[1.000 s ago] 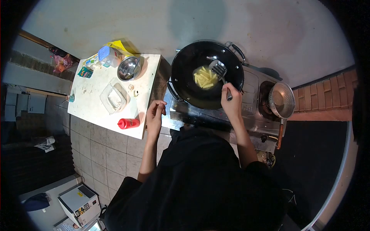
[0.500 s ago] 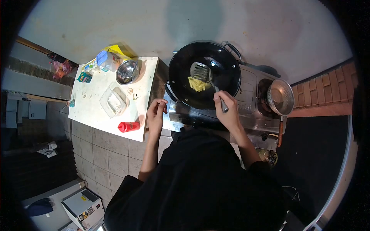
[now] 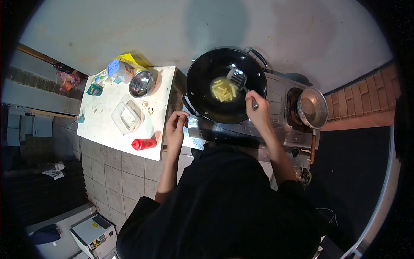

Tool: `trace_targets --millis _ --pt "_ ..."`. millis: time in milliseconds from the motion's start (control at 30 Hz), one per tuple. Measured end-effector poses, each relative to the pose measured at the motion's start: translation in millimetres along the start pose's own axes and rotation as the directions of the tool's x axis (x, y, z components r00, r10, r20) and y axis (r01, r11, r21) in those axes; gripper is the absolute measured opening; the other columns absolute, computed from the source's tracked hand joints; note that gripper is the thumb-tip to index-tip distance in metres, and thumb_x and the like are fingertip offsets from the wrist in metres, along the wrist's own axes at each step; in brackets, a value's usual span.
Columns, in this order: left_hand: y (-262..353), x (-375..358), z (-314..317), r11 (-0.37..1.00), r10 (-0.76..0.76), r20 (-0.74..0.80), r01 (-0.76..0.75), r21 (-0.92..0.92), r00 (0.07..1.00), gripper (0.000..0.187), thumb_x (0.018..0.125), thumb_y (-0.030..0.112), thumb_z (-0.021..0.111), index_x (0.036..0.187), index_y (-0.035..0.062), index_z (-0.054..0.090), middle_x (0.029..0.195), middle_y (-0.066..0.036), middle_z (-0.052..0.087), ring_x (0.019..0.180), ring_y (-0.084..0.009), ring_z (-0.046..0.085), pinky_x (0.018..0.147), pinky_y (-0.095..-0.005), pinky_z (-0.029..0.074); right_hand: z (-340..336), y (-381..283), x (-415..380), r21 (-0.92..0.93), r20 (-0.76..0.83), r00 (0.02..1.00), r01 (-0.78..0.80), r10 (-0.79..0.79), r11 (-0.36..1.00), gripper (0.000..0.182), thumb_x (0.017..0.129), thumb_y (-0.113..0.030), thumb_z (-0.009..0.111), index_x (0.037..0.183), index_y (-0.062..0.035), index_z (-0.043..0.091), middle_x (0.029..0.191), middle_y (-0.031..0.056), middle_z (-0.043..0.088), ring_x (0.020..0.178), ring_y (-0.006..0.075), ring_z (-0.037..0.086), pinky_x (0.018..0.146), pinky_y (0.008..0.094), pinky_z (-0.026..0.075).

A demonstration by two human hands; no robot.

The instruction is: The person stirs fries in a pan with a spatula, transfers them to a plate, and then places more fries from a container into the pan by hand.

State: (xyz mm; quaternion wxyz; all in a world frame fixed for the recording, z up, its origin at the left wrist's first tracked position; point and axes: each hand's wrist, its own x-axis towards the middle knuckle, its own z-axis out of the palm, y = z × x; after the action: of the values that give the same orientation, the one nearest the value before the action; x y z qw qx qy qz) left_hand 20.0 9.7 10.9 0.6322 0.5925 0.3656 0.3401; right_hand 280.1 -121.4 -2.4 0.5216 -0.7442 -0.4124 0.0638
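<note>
Head view: wok (image 3: 202,101) holds potato strips (image 3: 223,90) in oil.

Strong fisheye distortion seen: circular frame, black vignette at all corners, straight lines bent near rim. Scene lit from overhead; wall (image 3: 129,26) at 12 o'clock bright, slightly washed out. Round head shadow cast on wall above wok (image 3: 226,84). White table (image 3: 108,116) at 9 o'clock well lit, soft shadows thrown beside objects. Glare noted on steel bowl (image 3: 141,83) and pan (image 3: 312,108) at 3 o'clock. Dark clothing at 6 o'clock underexposed, detail lost. Floor at 8 o'clock dim. Centre sharp; edges softened, red fringe at left rim.
</note>
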Motion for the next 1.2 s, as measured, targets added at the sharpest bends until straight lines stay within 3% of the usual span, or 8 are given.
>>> trace_targets --millis 133,300,533,800,933,967,1100,1200 --pt "-2.6 -2.8 -0.7 1.000 -0.018 -0.005 0.018 0.010 1.000 0.016 0.102 0.013 0.053 0.095 0.0026 0.063 0.078 0.002 0.054 0.071 -0.0062 0.048 0.066 -0.0214 0.038 19.2 -3.8 -14.7 0.104 0.078 0.986 -0.155 0.147 0.982 0.011 0.094 -0.011 0.057 0.090 -0.0016 0.061 0.074 0.0111 0.063 0.075 0.0224 0.067 0.070 0.0334 0.050" --pt "-5.7 -3.5 -5.2 1.000 0.009 -0.006 -0.009 0.003 1.000 0.016 0.103 0.014 0.053 0.096 0.0026 0.063 0.078 0.002 0.054 0.071 -0.0062 0.048 0.066 -0.0213 0.038 15.0 -24.4 -23.7 0.404 0.357 0.780 -0.625 0.514 0.668 0.019 0.097 -0.016 0.054 0.086 -0.0011 0.059 0.065 -0.0018 0.054 0.062 0.0064 0.053 0.059 0.0235 0.041" --pt "-3.2 -7.6 -6.5 1.000 -0.014 -0.015 0.014 0.009 1.000 0.016 0.103 0.014 0.053 0.095 0.0026 0.063 0.078 0.002 0.055 0.070 -0.0061 0.049 0.065 -0.0210 0.038 8.6 -46.1 -48.1 0.362 0.221 0.918 -0.392 0.330 0.846 0.018 0.099 -0.013 0.055 0.086 -0.0004 0.057 0.066 -0.0018 0.052 0.062 0.0059 0.050 0.060 0.0221 0.038" --pt "-7.0 -8.3 -6.2 1.000 -0.001 -0.004 0.001 -0.009 1.000 0.016 0.102 0.013 0.054 0.096 0.0017 0.063 0.078 0.001 0.055 0.070 -0.0062 0.049 0.064 -0.0212 0.039 -7.3 -68.4 -52.2 0.103 0.106 0.993 -0.061 0.050 0.993 0.010 0.096 -0.007 0.058 0.091 0.0013 0.059 0.076 0.0132 0.060 0.073 0.0239 0.064 0.072 0.0317 0.048" --pt "-9.2 -6.9 -9.5 1.000 -0.005 0.034 0.005 -0.012 0.999 0.016 0.102 0.014 0.053 0.097 0.0024 0.063 0.085 -0.001 0.056 0.075 -0.0083 0.050 0.067 -0.0218 0.040 -18.7 -52.7 -25.4 0.104 0.041 0.994 0.096 -0.100 0.990 0.008 0.094 -0.006 0.060 0.089 -0.0003 0.060 0.074 0.0126 0.061 0.070 0.0229 0.067 0.066 0.0335 0.049" --pt "-8.1 -6.6 -8.3 1.000 -0.002 0.031 0.002 -0.016 1.000 0.016 0.102 0.014 0.053 0.097 0.0024 0.063 0.085 -0.001 0.056 0.075 -0.0083 0.050 0.067 -0.0218 0.040 -28.6 -58.9 -13.2 0.127 0.100 0.995 -0.035 0.022 0.991 0.015 0.096 -0.013 0.060 0.087 -0.0015 0.061 0.068 0.0109 0.058 0.067 0.0172 0.063 0.064 0.0327 0.047" --pt "-8.2 -6.0 -6.0 1.000 0.026 0.007 -0.026 -0.013 1.000 0.016 0.102 0.012 0.054 0.096 0.0018 0.063 0.077 0.001 0.054 0.070 -0.0066 0.048 0.065 -0.0215 0.038 -58.7 -47.2 53.7 -0.099 0.137 0.988 -0.060 0.074 0.993 0.038 0.098 -0.032 0.058 0.073 -0.0031 0.063 0.058 0.0054 0.053 0.059 0.0142 0.051 0.059 0.0319 0.041" --pt "-9.7 -7.0 -7.2 0.999 0.037 0.014 -0.037 -0.025 0.999 0.016 0.102 0.013 0.054 0.096 0.0021 0.063 0.077 0.002 0.053 0.070 -0.0065 0.048 0.064 -0.0214 0.038 -76.3 -39.7 104.2 -0.211 0.281 0.936 -0.158 0.215 0.965 0.040 0.098 -0.030 0.056 0.070 -0.0017 0.060 0.060 -0.0004 0.048 0.061 0.0091 0.045 0.059 0.0293 0.035"
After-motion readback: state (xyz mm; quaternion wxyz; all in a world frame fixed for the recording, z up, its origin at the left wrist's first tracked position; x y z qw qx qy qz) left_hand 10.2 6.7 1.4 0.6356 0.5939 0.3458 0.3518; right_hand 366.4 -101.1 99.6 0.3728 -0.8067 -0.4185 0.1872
